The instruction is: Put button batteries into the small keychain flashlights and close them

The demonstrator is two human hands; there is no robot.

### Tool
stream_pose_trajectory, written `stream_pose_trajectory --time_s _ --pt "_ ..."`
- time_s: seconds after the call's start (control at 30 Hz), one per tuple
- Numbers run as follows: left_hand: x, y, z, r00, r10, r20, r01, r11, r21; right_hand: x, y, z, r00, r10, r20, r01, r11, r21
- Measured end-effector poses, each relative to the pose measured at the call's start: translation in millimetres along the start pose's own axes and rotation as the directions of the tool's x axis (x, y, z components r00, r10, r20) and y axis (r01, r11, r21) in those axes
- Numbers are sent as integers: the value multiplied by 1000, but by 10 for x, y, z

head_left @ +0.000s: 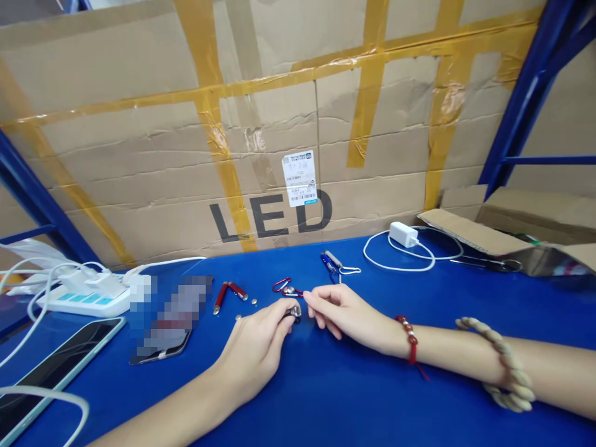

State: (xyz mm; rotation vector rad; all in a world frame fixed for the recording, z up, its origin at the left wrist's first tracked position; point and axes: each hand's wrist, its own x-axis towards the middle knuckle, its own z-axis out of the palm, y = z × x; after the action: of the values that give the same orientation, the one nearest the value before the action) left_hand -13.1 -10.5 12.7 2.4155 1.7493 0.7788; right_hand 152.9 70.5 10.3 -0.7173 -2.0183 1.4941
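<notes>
My left hand [256, 341] is closed around a small black cylinder with a shiny silver end [296, 312], mostly hidden by the fingers. Close to its right, my right hand [342, 310] has thumb and forefinger pinched together; whatever is in the pinch, if anything, is too small to make out. Just beyond the fingertips lie red carabiner clips [281, 284] with a small silver piece [289, 290] among them. Two red metal tubes [220, 298] rest further left, and small silver discs [254, 302] lie between them and my left hand.
Behind my right hand are a blue tube and a silver tube [332, 257] with a clip. A white charger [403, 234] with its cable lies back right, near scissors [505, 265] and an open carton [475, 233]. Phones [60, 366] and a power strip [88, 301] occupy the left.
</notes>
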Motion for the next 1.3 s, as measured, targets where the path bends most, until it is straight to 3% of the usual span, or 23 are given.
stream_pose_trajectory --time_s 0.1,0.2,0.33,0.43,0.97,1.23,1.3 --pt "-1 -31 35 1000 -1 -10 2 1000 14 -20 -2 1 1000 10 25 -7 993 -115" --pt "-9 -59 63 999 2 -41 -2 1000 17 -66 -8 15 994 -68 84 93 932 -350" --pt "-4 -64 64 999 8 -44 -7 1000 27 -133 -14 41 936 -255 242 352 691 -632" --pt "8 -46 50 1000 -11 -28 12 999 32 -153 -14 54 906 -299 301 423 590 -687" --pt "-7 1 11 1000 -1 5 1 999 -37 -139 -9 68 920 -254 300 391 662 -640" --pt "-16 27 -20 999 -23 39 25 998 -50 -142 -4 96 920 -244 305 390 633 -669" --pt "-15 32 -25 999 -27 44 29 998 -55 -157 -14 104 927 -273 258 375 636 -674"
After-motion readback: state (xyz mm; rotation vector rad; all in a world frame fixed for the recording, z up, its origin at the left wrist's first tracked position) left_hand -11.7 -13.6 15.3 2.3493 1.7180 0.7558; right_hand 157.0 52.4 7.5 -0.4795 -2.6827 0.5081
